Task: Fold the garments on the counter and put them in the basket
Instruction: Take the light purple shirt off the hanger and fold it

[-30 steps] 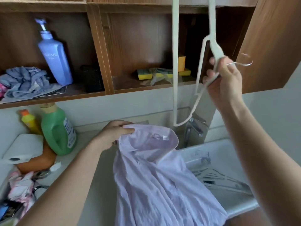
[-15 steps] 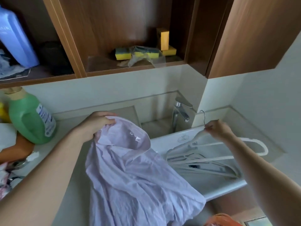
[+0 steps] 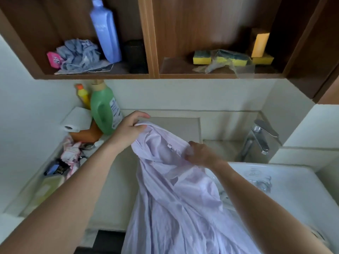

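Two hands hold one lilac shirt (image 3: 174, 198) by its collar. The left hand (image 3: 131, 129) has its fingers curled round the far collar edge, above the counter (image 3: 170, 125). The right hand (image 3: 199, 154) pinches the near side of the collar, beside the label. The shirt hangs from both grips, crumpled and open. Its body drapes down over the counter's front edge, and its right side overlaps the rim of the sink (image 3: 293, 189).

Progress, as judged: early. No fold shows in the shirt, which has yet to be spread flat, folded and carried off. No basket is in view, so nothing can be counted as put away. A pink patterned cloth (image 3: 70, 153) lies bunched at the counter's left end, near the green bottle (image 3: 104, 110); whether it is a garment cannot be told.
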Available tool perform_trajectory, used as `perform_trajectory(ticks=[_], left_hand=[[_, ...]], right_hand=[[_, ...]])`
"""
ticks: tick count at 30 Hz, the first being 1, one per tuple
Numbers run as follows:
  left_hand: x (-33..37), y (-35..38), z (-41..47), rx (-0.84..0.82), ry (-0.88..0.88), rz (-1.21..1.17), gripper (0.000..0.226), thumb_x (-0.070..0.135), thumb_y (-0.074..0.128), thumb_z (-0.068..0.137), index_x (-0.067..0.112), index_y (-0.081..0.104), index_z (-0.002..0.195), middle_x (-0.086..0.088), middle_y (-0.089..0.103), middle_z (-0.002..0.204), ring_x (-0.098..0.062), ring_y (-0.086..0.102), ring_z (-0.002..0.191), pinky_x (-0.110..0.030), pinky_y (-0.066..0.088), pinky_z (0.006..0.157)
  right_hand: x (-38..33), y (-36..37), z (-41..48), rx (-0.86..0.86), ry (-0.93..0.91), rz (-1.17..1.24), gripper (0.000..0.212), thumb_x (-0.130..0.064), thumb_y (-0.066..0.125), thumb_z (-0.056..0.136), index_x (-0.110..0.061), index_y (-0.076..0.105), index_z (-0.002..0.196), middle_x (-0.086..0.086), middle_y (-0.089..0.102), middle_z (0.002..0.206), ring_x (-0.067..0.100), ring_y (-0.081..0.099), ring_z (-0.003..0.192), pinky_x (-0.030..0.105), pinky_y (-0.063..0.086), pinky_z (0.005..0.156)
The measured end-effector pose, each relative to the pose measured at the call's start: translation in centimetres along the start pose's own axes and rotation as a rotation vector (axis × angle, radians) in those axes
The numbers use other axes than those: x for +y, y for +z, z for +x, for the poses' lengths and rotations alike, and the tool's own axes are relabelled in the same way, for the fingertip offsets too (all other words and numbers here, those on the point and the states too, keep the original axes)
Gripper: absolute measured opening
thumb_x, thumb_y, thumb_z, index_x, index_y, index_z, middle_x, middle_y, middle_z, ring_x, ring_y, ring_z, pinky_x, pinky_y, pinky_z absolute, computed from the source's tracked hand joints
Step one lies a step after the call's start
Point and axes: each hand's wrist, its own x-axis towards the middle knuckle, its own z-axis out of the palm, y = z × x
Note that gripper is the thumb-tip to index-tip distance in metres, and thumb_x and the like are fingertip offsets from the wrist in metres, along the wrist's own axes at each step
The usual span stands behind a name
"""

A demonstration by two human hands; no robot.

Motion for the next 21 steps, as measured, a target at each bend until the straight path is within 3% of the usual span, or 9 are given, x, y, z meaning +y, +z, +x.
perform_trajectory(ticks=[2,4,6,8,11,14,16,19,21], left_hand=[[-1.3,-1.3,-1.5,0.051,-0.017,0.041,0.032,0.002,0.066,0.088,0.028,0.067,0.108,0.0,0.067,0.098,-0.012,0.06,0.094,-0.021,0.043,0.076],[-2.5,-2.1,-3.0,0.087,-0.039,0.113,0.033,-0.004,0.061,0.088,0.022,0.068,0.106,0.0,0.07,0.103,-0.013,0.063,0.1,-0.016,0.045,0.079],[-3.4,-2.7,-4.8,0.125,-0.052,0.198,0.027,0.0,0.06,0.088,0.02,0.072,0.101,0.002,0.072,0.096,-0.014,0.065,0.095,-0.019,0.045,0.074],[-3.6,-3.6,-6.4,0.143,-0.062,0.218,0.006,0.016,0.072,0.082,0.022,0.072,0.084,0.005,0.069,0.076,-0.017,0.064,0.077,-0.023,0.043,0.063],[-3.2,-4.9,-8.6,0.165,-0.111,0.183,0.028,0.032,0.084,0.074,0.022,0.059,0.065,0.004,0.054,0.055,-0.017,0.053,0.054,-0.023,0.04,0.049],[-3.0,-7.4,-12.6,0.206,-0.097,0.206,0.025,0.034,0.076,0.081,0.019,0.058,0.073,-0.002,0.059,0.065,-0.02,0.057,0.055,-0.023,0.037,0.045],[-3.2,-9.6,-15.5,0.261,-0.072,0.219,0.02,0.034,0.07,0.084,0.018,0.061,0.078,-0.004,0.065,0.075,-0.021,0.061,0.066,-0.025,0.037,0.051],[-3.4,-13.8,-20.3,0.307,-0.084,0.201,0.022,0.033,0.066,0.082,0.016,0.059,0.071,-0.001,0.06,0.066,-0.024,0.055,0.062,-0.028,0.034,0.052],[-2.8,-16.4,-23.2,0.32,-0.106,0.125,0.027,0.028,0.068,0.079,0.014,0.052,0.062,-0.001,0.05,0.058,-0.024,0.047,0.059,-0.03,0.028,0.053]], right_hand=[[-0.7,0.9,0.0,-0.082,0.006,0.121,0.016,-0.017,0.047,0.096,-0.01,0.057,0.106,0.012,0.069,0.092,0.03,0.074,0.072,0.037,0.06,0.064],[-1.3,0.8,-0.5,-0.084,-0.018,0.202,0.024,-0.01,0.038,0.098,-0.006,0.056,0.113,0.014,0.071,0.086,0.028,0.073,0.062,0.038,0.06,0.055],[-2.1,0.2,-2.0,-0.078,-0.067,0.328,0.032,-0.005,0.032,0.095,-0.011,0.058,0.113,0.017,0.072,0.089,0.031,0.073,0.063,0.039,0.059,0.052],[-3.1,-0.8,-4.1,0.01,-0.166,0.369,0.031,-0.005,0.04,0.087,-0.014,0.064,0.103,0.011,0.069,0.091,0.029,0.072,0.069,0.036,0.058,0.053],[-4.5,-1.8,-7.7,0.122,-0.274,0.438,0.031,-0.011,0.045,0.064,-0.009,0.068,0.086,0.006,0.062,0.077,0.018,0.059,0.071,0.032,0.048,0.061],[-7.1,-1.1,-11.9,0.165,-0.24,0.622,0.033,0.005,0.047,0.08,-0.007,0.069,0.1,0.009,0.064,0.086,0.019,0.063,0.079,0.037,0.059,0.07],[-9.3,-0.4,-14.7,0.182,-0.244,0.649,0.028,0.008,0.048,0.09,-0.006,0.068,0.104,0.007,0.062,0.087,0.017,0.061,0.077,0.034,0.06,0.066],[-13.1,1.2,-18.8,0.184,-0.269,0.557,0.022,0.004,0.051,0.089,-0.003,0.069,0.101,0.005,0.062,0.078,0.015,0.058,0.067,0.027,0.051,0.054],[-16.0,1.7,-21.8,0.198,-0.282,0.473,0.016,0.003,0.05,0.087,0.001,0.066,0.089,-0.001,0.055,0.065,0.014,0.046,0.056,0.019,0.037,0.044]])
